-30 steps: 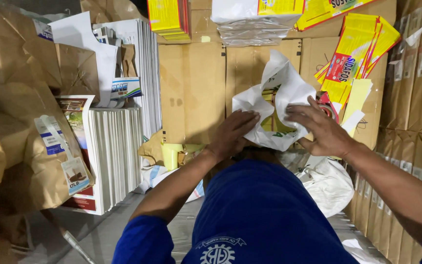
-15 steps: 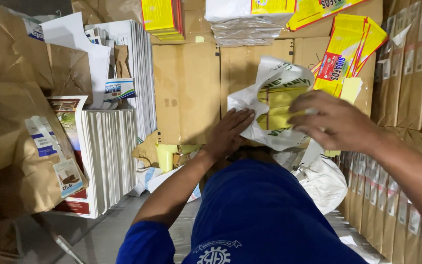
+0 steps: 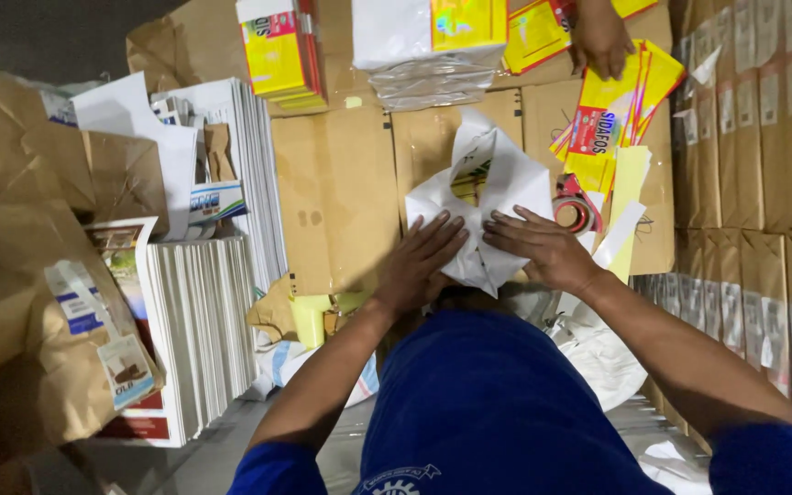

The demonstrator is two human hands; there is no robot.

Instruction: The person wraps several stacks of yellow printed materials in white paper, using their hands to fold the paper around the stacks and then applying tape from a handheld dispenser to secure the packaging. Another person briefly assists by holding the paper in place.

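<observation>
At 9 o'clock, crumpled brown paper sacks [image 3: 38,302], and just right of them a standing row of white-edged booklets [image 3: 199,321] packed spine to spine. Toward 11 o'clock, a yellow-and-red stack of packets [image 3: 281,50] resting on the flat cardboard boxes [image 3: 336,192] that serve as the counter. Dead centre, at 12 o'clock from the blue-shirted body, 2 hands pressing on 1 white paper-wrapped bundle [image 3: 483,197]: left hand [image 3: 419,266] flat, fingers spread, palm down on the bundle's lower left fold, not closed round anything; right hand [image 3: 543,247] likewise flat and splayed on the lower right fold, holding the paper down rather than gripping it. Yellow contents peeping through the gap at the top of the wrap, so the wrapping looks only partly closed. Step in hand, by the look of it: folding and flattening the wrapper's lower flaps over the contents. Next move likely needing 1 hand kept on the folds as an anchor while the other draws the loose upper flaps down; roll of tape [image 3: 575,213] lying just beside the right hand at 1 o'clock, handy for sealing. Further out at 1 o'clock, a fan of yellow leaflets [image 3: 630,101], and another person's hand [image 3: 602,37] resting on papers at the top edge. At 3 o'clock, a wall of labelled cartons [image 3: 763,183].
</observation>
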